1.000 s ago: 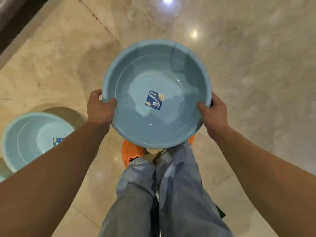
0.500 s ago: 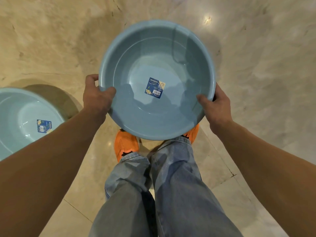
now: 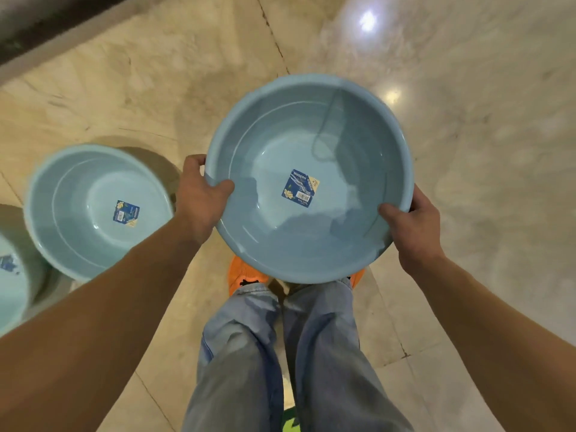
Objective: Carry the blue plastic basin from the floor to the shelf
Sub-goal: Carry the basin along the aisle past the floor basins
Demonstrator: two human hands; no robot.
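Glossy beige marble floor, ceiling-light glare.

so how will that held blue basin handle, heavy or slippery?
Probably light: the round blue plastic basin is empty. Possibly slick: its inside is glossy. Likely stiff enough: left hand and right hand hold only opposite rim edges and it keeps its round shape.

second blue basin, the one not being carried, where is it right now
In the head view the second basin sits on the floor at the left, beside the left hand that grips the carried basin, with a third basin's edge further left.
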